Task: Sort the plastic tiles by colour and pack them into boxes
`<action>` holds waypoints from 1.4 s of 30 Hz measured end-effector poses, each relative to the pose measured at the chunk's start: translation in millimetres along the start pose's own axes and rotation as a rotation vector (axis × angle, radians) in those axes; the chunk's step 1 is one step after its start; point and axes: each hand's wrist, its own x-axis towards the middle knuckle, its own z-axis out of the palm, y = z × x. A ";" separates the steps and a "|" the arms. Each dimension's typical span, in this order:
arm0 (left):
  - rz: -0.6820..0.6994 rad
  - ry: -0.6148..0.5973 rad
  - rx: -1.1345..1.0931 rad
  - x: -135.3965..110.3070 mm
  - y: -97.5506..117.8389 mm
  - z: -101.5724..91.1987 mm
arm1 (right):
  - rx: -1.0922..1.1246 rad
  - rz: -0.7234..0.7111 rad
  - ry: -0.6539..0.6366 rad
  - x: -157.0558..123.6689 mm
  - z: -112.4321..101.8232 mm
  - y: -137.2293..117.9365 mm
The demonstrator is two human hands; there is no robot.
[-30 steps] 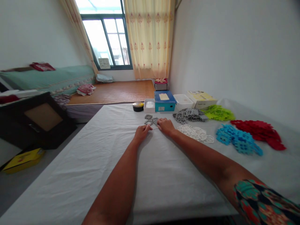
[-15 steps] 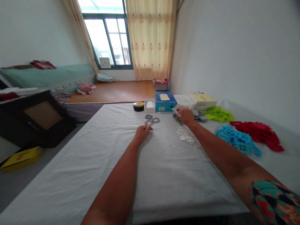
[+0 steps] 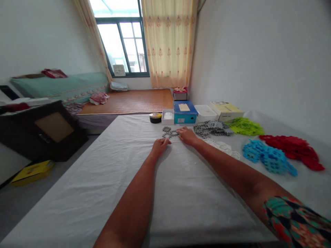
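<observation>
Grey puzzle pieces sit joined in a small bunch on the white sheet. They are near the far end, just in front of the blue box. Half a second ago the right hand was over at the big grey pile. Now it is back at the small bunch, touching its right side. The left hand has stayed where it was. It lies flat and open on the sheet, with its fingertips at the near edge of the bunch.

The right hand's fingers are bent down over the pieces and hide what is under them. I cannot tell if it is pinching a grey piece or just pressing. The pieces are far away and small, so their shapes are hard to see. The right arm covers part of the white pieces beside it. The bright patterned sleeve is cut off at the corner.
</observation>
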 end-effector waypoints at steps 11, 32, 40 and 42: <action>-0.011 -0.006 0.020 0.8 1.1 -1.7 | -0.076 0.084 0.044 -9.6 -3.3 11.8; -0.065 0.159 -0.056 0.6 2.3 -2.6 | 0.052 -0.124 0.076 -6.9 -0.9 -21.4; -0.027 0.141 -0.053 1.4 -0.4 -1.4 | 0.029 -0.061 0.012 -1.5 9.7 -52.7; -0.033 0.139 -0.057 1.3 -0.5 -1.2 | -0.017 -0.068 0.036 -5.8 5.8 -40.6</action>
